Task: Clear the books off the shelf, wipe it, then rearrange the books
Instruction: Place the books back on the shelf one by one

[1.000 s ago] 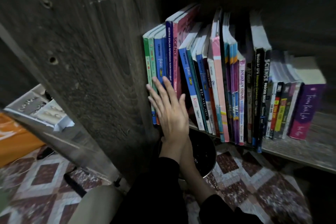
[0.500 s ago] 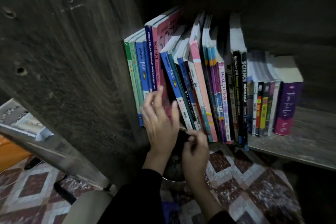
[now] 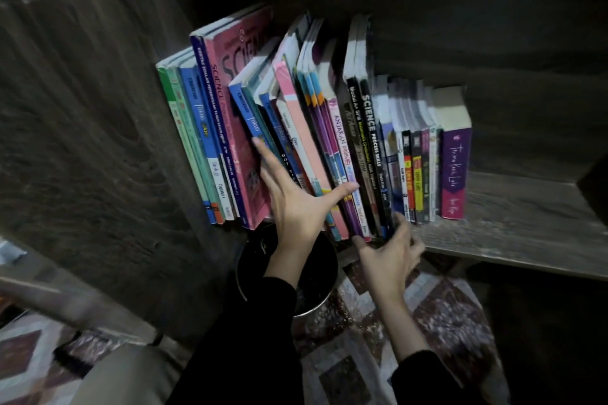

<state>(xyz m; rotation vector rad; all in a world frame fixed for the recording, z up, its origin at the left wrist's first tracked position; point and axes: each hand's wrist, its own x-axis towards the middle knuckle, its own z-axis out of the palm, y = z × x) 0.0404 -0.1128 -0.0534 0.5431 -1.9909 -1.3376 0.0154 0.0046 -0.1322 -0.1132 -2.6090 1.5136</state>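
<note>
Currently: books point(image 3: 358, 128) all on the shelf point(image 3: 526, 217), spines out, packed from its left wall to past the middle; purple book point(image 3: 455, 171) ends the row. Left hand point(image 3: 296, 204) wide open, fingers splayed flat on the blue and pink spines, thumb stretched right across the purple ones, gripping nothing. Right hand point(image 3: 388, 256) at the shelf's front edge, fingertips touching the feet of the black spines; blurred, can't tell if it grips. Dark round pot point(image 3: 316, 276) on the floor below.
</note>
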